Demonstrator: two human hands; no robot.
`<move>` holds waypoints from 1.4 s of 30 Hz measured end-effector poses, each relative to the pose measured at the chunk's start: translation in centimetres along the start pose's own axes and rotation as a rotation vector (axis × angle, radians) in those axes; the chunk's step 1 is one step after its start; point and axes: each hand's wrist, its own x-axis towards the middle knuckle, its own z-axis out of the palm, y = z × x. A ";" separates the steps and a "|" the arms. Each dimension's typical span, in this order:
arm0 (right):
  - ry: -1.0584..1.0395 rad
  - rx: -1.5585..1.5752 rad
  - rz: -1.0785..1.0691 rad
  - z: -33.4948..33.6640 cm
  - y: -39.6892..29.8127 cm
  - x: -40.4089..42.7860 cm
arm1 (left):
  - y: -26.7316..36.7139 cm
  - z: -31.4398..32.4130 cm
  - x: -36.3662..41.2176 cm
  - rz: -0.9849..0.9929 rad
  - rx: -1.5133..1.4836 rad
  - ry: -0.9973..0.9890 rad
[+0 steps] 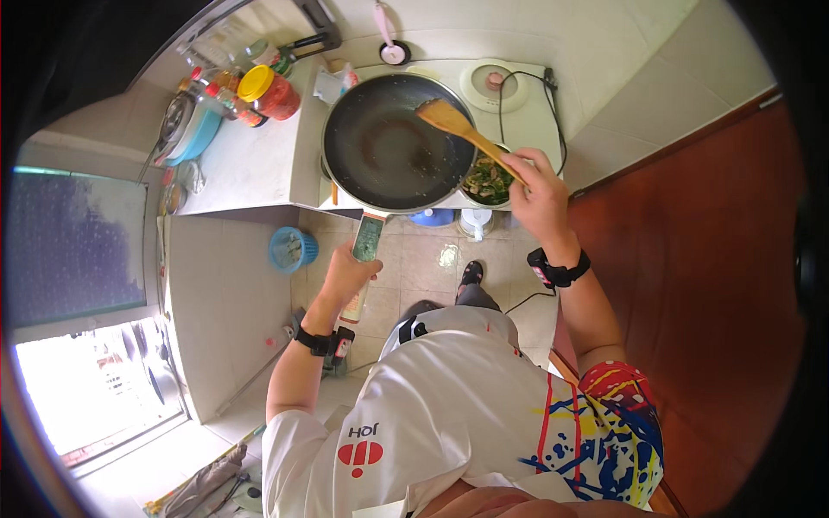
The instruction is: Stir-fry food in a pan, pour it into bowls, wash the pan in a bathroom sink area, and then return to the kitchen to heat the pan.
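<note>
My left hand (pixel 350 272) is closed around the long handle (pixel 368 238) of a dark non-stick wok (pixel 398 165). The wok is tilted, and brownish sauce and small food bits cling to its inner surface. In my right hand (pixel 539 188) is a wooden spatula (pixel 469 133), gripped by its shaft. The spatula's stained blade is over the wok's right inner side. Just right of the wok, partly under its rim and the spatula, stands a bowl of cooked greens with what looks like meat (pixel 487 181).
A round lid with a pink knob (pixel 494 86) and a black cable (pixel 562 123) lie at the back right. Bottles and a yellow-lidded jar (pixel 267 94) line the left counter (pixel 243 171). Below are a blue plastic basket (pixel 291 249) and a clear jug (pixel 476 223).
</note>
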 end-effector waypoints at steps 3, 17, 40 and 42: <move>-0.213 -0.102 -0.074 2.7 -4.1 1.2 | -1.1 -1.1 -2.2 0.029 0.034 0.007; 0.141 0.262 1.115 5.0 9.0 -11.1 | -9.5 -8.4 -14.1 -0.080 -0.203 0.131; 0.038 0.279 0.948 8.2 8.0 -8.3 | -16.2 -10.4 -23.1 -0.301 -0.603 0.663; -0.039 0.272 0.867 8.9 5.4 -6.1 | -16.9 -10.3 -23.9 -0.312 -0.633 0.692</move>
